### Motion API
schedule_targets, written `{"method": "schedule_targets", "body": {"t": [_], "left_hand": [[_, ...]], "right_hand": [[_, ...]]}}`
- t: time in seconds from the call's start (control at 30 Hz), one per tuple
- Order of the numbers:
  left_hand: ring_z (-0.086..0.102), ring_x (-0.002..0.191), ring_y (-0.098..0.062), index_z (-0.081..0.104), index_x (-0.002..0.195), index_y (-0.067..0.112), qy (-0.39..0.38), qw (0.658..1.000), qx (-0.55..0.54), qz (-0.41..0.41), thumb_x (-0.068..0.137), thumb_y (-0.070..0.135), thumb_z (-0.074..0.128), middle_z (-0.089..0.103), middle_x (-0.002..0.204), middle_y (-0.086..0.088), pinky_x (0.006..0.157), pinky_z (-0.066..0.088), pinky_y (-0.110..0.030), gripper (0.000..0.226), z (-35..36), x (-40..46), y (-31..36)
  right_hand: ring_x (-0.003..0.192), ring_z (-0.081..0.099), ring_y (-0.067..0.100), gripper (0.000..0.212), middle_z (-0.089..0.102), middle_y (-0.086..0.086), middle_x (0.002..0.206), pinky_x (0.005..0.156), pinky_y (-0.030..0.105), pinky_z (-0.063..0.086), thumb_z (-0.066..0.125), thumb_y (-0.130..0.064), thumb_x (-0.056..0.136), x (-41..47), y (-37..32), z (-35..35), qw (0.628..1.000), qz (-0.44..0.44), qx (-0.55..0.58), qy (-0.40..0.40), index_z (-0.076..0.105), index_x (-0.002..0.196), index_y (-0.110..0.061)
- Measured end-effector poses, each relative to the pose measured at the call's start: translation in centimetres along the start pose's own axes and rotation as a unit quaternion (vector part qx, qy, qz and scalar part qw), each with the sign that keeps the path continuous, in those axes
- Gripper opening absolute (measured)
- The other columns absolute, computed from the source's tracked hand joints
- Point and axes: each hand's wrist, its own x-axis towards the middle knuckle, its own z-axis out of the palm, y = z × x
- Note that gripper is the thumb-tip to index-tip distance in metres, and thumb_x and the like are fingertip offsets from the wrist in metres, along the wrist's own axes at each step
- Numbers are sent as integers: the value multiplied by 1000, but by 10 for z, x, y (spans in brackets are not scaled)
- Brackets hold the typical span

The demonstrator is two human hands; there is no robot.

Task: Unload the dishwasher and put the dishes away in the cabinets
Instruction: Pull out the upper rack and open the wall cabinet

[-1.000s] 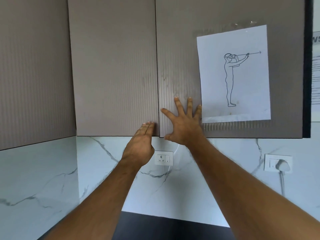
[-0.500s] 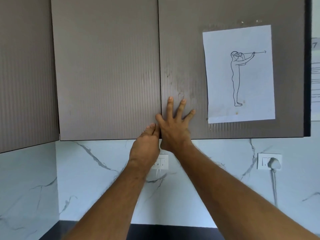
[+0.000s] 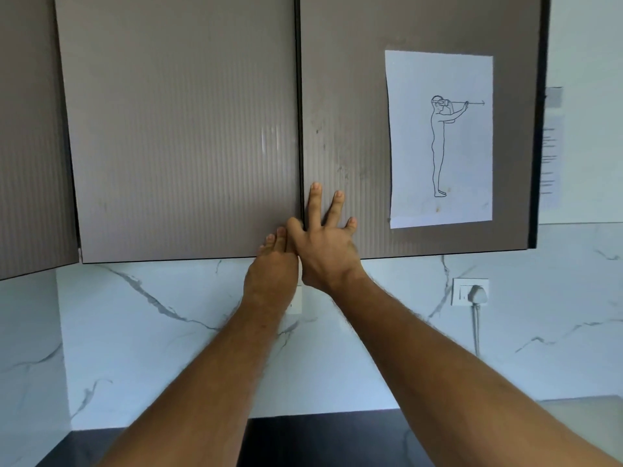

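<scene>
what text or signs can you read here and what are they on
No words can be read.
Sheet taped to the right cabinet door: no words, only a line drawing of a standing figure with an arrow.
Notice on the wall at right: lines of print, too blurred to read.
Socket: no legible marking.

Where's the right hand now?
Head view, centre: right hand lies flat on the right door, low by the seam, touching the left hand.
</scene>
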Motion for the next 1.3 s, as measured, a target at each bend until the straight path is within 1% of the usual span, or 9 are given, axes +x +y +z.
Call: {"method": "schedule_targets", "body": {"t": [0.27, 0.47, 0.63, 0.83, 0.9, 1.0, 1.1, 1.2, 1.3], "left_hand": [[-13, 149, -33, -13, 155, 20, -164, 983, 42, -69, 92, 14, 57, -12, 164, -8, 122, 5, -50, 94, -43, -14, 15], [-15, 149, -33, -14, 155, 18, -123, 991, 19, -39, 92, 17, 57, -14, 163, -9, 122, -1, -47, 95, -76, -29, 56], [-20, 148, -33, -13, 155, 21, -123, 992, 11, -10, 96, 38, 56, -20, 162, -8, 121, -3, -46, 93, -95, -51, 106], [-17, 148, -35, -10, 156, 19, -84, 996, 19, 21, 94, 38, 57, -15, 163, -10, 120, 0, -49, 94, -109, -84, 178], [-15, 149, -36, -9, 156, 19, -64, 997, 7, 37, 92, 34, 60, -13, 163, -10, 120, 0, -49, 95, -116, -97, 206], [-16, 149, -34, -9, 156, 19, -42, 997, -16, 59, 89, 21, 60, -14, 163, -9, 120, -2, -47, 96, -130, -115, 248], [-16, 149, -34, -8, 156, 19, -13, 996, -20, 81, 90, 19, 60, -14, 163, -9, 120, -2, -46, 95, -139, -130, 282], [-15, 149, -35, -6, 156, 17, 4, 994, -19, 105, 89, 17, 59, -13, 163, -9, 120, -1, -46, 93, -137, -141, 303], [-14, 149, -34, -4, 156, 15, 9, 993, -25, 113, 87, 16, 60, -10, 164, -9, 120, -2, -45, 95, -130, -151, 321]], "right_hand": [[136, -4, 67, 54, -21, 27, 158, 97, 73, 39, 66, -21, 81, -58, 13, -51, 999, -8, 28, 28, 31, 123, -17], [141, 0, 62, 60, -19, 23, 160, 98, 66, 43, 67, -26, 78, -104, 33, -91, 997, -10, 60, 56, 27, 122, -21], [140, 16, 60, 58, -6, 24, 162, 81, 59, 55, 71, -26, 72, -153, 56, -127, 990, -1, 103, 94, 30, 114, -21], [143, 23, 50, 57, -17, 14, 163, 81, 45, 56, 64, -28, 82, -222, 110, -170, 987, 22, 126, 98, 37, 131, -26], [133, 43, 49, 56, -13, 13, 164, 77, 42, 56, 65, -26, 82, -244, 127, -185, 983, 41, 142, 110, 41, 133, -25], [98, 65, 41, 48, -5, 11, 165, 62, 31, 46, 63, -18, 82, -276, 151, -206, 975, 82, 162, 130, 46, 126, -22], [77, 64, 31, 55, 4, 2, 166, 62, 26, 39, 61, -7, 79, -306, 177, -219, 955, 145, 208, 156, 45, 129, -24], [76, 60, 25, 60, 23, -4, 160, 66, 28, 45, 56, 3, 78, -331, 204, -227, 922, 221, 265, 174, 43, 130, -26], [80, 60, 31, 63, 39, -4, 143, 62, 35, 45, 47, 7, 77, -353, 236, -234, 895, 283, 289, 190, 40, 129, -26]]}}
